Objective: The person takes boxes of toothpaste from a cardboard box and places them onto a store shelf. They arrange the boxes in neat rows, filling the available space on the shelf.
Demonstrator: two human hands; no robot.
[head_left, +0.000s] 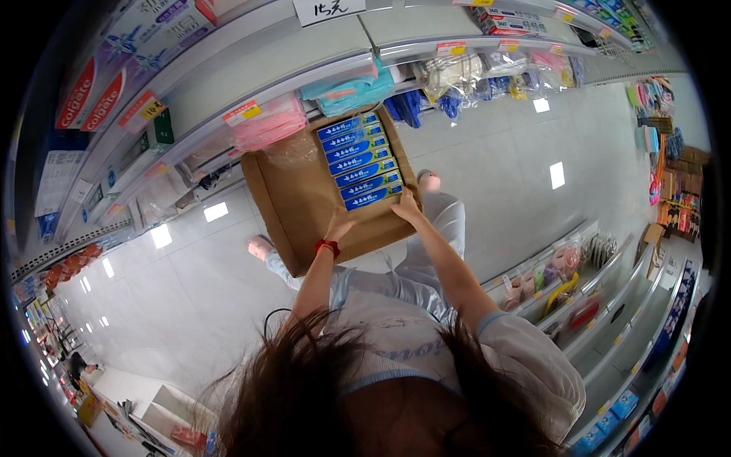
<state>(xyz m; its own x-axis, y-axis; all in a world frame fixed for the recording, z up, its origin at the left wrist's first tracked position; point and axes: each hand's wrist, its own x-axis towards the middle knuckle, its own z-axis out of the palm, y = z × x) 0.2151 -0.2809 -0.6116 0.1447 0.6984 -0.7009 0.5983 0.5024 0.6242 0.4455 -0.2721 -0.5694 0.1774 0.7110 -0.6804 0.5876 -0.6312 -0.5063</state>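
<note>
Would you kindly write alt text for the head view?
Seen from above, a person's left hand and right hand reach into an open cardboard box on a shop aisle floor, beside a row of blue cartons. Stocked shelves stand alongside.

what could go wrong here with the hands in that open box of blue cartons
The blue cartons fill only one side of the cardboard box, so they could slide into the bare half if it gets tilted. The left hand and right hand both rest near one edge. The box sits in the aisle by the feet, a possible trip hazard.
</note>
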